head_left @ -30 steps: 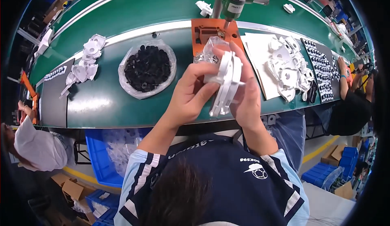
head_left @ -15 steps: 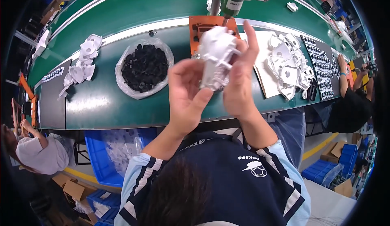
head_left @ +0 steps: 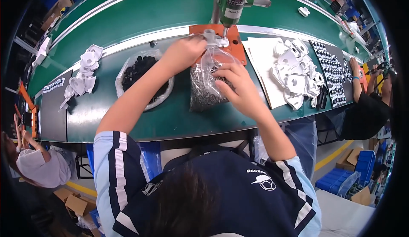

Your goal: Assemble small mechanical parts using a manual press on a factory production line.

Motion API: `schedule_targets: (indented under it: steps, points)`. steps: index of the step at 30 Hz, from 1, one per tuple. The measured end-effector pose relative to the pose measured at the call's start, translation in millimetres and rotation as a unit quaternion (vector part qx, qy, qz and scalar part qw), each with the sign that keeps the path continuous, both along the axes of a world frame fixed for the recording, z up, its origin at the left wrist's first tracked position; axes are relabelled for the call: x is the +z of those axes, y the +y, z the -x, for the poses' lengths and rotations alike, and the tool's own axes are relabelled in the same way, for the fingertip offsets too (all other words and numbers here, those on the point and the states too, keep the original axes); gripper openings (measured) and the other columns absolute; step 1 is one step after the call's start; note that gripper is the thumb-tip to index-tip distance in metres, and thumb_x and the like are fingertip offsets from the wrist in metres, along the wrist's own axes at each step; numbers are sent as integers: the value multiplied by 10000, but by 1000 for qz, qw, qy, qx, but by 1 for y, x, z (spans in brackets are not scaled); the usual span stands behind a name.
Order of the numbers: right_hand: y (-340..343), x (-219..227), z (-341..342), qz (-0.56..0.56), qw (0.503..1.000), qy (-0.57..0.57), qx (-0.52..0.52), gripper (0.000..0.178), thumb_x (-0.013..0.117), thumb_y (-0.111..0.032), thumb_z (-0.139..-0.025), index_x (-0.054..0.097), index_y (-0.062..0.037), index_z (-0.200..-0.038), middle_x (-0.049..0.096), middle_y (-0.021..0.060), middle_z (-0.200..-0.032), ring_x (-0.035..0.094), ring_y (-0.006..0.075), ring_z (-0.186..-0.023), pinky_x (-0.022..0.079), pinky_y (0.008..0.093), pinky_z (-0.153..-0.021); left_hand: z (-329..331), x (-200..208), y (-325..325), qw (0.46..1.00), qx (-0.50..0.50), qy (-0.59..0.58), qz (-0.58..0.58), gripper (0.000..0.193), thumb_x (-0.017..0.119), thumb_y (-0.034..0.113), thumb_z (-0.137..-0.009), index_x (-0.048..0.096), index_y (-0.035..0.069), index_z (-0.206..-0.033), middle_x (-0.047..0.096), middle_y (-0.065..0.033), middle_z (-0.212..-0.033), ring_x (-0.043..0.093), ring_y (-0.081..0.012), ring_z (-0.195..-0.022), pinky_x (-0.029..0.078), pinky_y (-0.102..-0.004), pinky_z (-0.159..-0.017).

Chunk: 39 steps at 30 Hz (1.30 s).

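Observation:
My left hand [head_left: 186,53] is closed at the left end of a white plastic part [head_left: 218,41], which lies on an orange fixture plate [head_left: 237,53]. The tip of a green machine [head_left: 231,5] comes down at the part's right side. In front of the plate stands a clear plastic bag [head_left: 198,98] full of small metal pieces that look like screws. Over the bag's right side reaches my right hand [head_left: 238,86], its fingers apart and bent, with nothing visible in them. Its fingertips are at the bag's opening.
A bag of black parts [head_left: 138,68] sits left of my left forearm. White plastic parts are piled on the right [head_left: 296,77] and at the left [head_left: 83,73]. Dark boards with rows of small parts [head_left: 332,71] lie farther out. Other people work at both sides.
The white part went from both hands onto the orange plate under the machine. My right hand let go of it and came down to the bag of metal pieces.

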State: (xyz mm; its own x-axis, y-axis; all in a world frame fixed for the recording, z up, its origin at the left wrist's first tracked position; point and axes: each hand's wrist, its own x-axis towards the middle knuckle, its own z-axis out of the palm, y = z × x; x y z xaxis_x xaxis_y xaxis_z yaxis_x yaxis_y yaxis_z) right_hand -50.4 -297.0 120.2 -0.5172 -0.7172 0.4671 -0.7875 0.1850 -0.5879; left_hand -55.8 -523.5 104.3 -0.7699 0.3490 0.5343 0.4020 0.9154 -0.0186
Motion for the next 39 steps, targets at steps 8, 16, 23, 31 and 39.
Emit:
schedule_targets:
  steps: [8, 16, 23, 31, 39]
  points:
    - [-1, -8, -6, 13, 999, 21, -35, 161, 568, -77, -784, 587, -36, -939, 550, 84, -929, 492, 278, -918, 372, 357, -833, 22, -15, 1, 992, -49, -114, -22, 230, 541, 120, -757, 588, 28, -962, 573, -149, -1059, 557, -316, -1022, 484, -395, -820]
    - [-24, 9, 15, -99, 991, 87, 0, 174, 617, -46, -705, 589, -12, -874, 537, 139, -826, 510, 329, -879, 405, 406, -795, 22, -8, -17, 960, -40, -208, -180, 387, 518, 159, -838, 543, 146, -1224, 425, -159, -1336, 369, -306, -1251, 273, -385, -1038]
    - [-24, 12, 16, -119, 992, 51, 2, 113, 590, -7, -709, 555, 19, -812, 533, 147, -818, 510, 344, -836, 411, 408, -752, -78, 61, -73, 900, 251, -280, -221, 300, 570, 150, -801, 582, 19, -1070, 620, -158, -960, 594, -242, -901, 451, -318, -793]
    - [-21, 19, 24, -59, 994, -93, 30, 88, 588, 12, -758, 532, 18, -826, 578, 122, -753, 554, 227, -686, 443, 307, -653, -106, -14, -136, 922, 255, -238, -170, 249, 624, 169, -734, 559, -1, -904, 551, -163, -820, 538, -304, -734, 429, -374, -690]
    - [-9, 27, 31, -19, 970, -237, 48, 88, 588, -25, -813, 529, 14, -865, 548, 35, -704, 489, 102, -650, 423, 239, -623, -96, -2, -136, 919, 227, -231, -226, 281, 639, 195, -752, 442, -6, -739, 509, -84, -727, 505, -181, -675, 405, -310, -620]
